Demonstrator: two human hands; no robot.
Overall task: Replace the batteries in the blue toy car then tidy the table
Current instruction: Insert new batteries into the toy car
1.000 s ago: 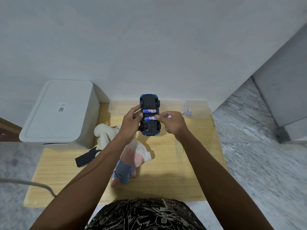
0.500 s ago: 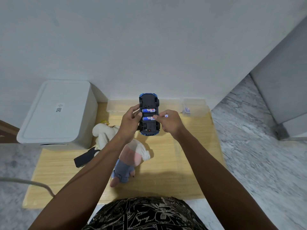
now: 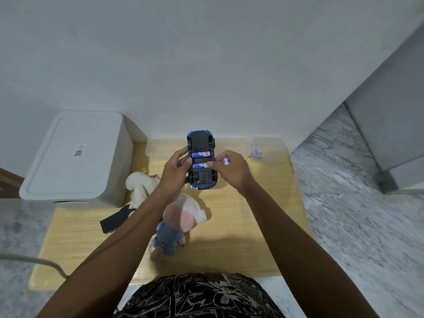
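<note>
Shifted since a second ago: right hand (image 3: pixel 231 171) fingertips now press on the nearer battery (image 3: pixel 200 165) in the open bay; a spare battery (image 3: pixel 226 161) stays tucked in its curled fingers. Left hand (image 3: pixel 175 174): fingers closed round the blue toy car (image 3: pixel 202 161), held belly-up above the worktop (image 3: pixel 252 226) near its far edge. Far battery (image 3: pixel 201 154): seated. Doll (image 3: pixel 174 223): partly hidden under the left forearm. Clear box (image 3: pixel 267 149), far right corner: contents indistinct.
</note>
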